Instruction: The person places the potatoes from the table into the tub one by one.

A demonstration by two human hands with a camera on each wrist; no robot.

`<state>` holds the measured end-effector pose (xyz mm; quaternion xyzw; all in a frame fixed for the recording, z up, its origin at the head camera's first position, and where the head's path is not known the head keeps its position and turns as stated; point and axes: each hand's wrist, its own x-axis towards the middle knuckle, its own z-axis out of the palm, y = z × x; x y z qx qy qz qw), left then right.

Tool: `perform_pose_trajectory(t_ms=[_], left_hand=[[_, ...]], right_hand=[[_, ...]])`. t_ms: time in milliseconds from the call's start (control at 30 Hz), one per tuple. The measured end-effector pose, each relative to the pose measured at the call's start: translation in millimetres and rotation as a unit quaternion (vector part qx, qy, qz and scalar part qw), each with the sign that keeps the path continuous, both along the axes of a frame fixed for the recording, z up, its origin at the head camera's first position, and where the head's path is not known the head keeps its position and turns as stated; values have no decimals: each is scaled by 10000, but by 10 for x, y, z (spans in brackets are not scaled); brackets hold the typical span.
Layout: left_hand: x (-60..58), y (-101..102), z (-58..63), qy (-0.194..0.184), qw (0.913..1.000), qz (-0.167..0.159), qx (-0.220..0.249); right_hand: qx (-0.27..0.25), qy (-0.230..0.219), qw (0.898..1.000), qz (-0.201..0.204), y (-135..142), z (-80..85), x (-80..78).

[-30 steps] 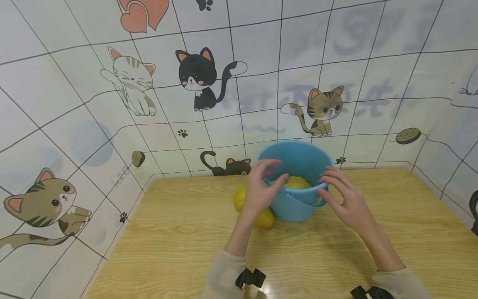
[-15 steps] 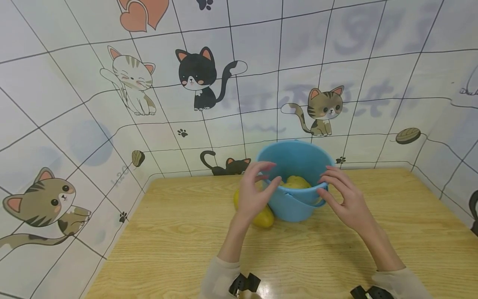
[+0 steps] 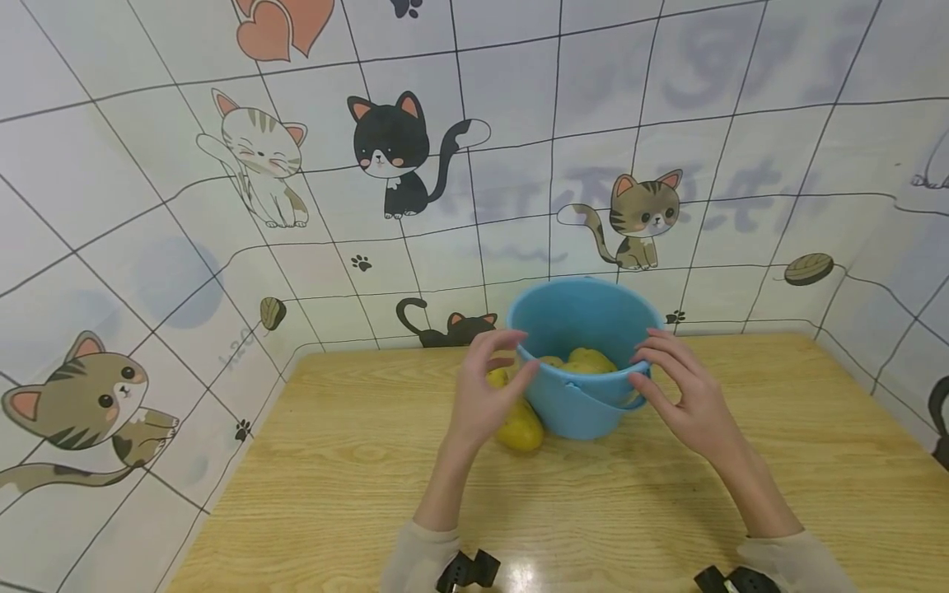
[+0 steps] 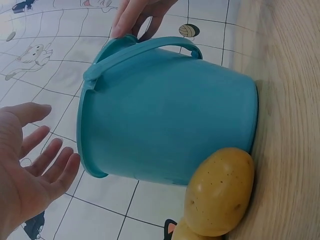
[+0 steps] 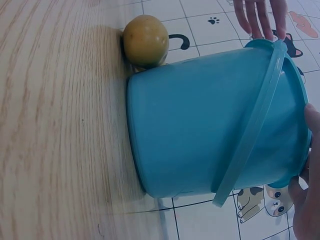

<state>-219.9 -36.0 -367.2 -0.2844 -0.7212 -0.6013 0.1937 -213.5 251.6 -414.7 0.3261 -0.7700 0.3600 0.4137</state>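
Note:
A light blue bucket stands upright on the wooden table, its handle folded down along the near side. Several yellow potatoes lie inside. Two more sit outside against its left side: the front potato shows well, while the one behind is partly covered by my left hand. That hand is beside the left rim, fingers spread and loosely bent, holding nothing; the left wrist view shows a gap between its fingers and the bucket. My right hand grips the right rim between thumb and fingers.
Behind the table rises a wall covered in a cat-patterned grid sheet, close to the bucket's far side. Side walls with the same pattern flank the table left and right. Small black devices are strapped at both wrists.
My left hand has drawn away from the bucket's rim, to the left, uncovering more of the potatoes inside. The right hand and the bucket have stayed in place.

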Motion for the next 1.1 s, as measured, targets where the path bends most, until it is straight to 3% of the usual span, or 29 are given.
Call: perform_pose_trajectory(t_ms=[533,833,1033,1100], left_hand=[[-92,-167,-76,-46,9998,176,-64],[-161,-240,-145,-328,9984,451,52],[-49,-263,-19,-544,9969,574,11],[-83,-290,-67,-580,9967,570,32]], right_hand=[[-40,-134,9999,28,0,3,6],[-1,-162,9999,-45,-4,20,27],[3,-85,10000,-27,-5,16,23],[1,-91,10000,-15,-6,16,22]])
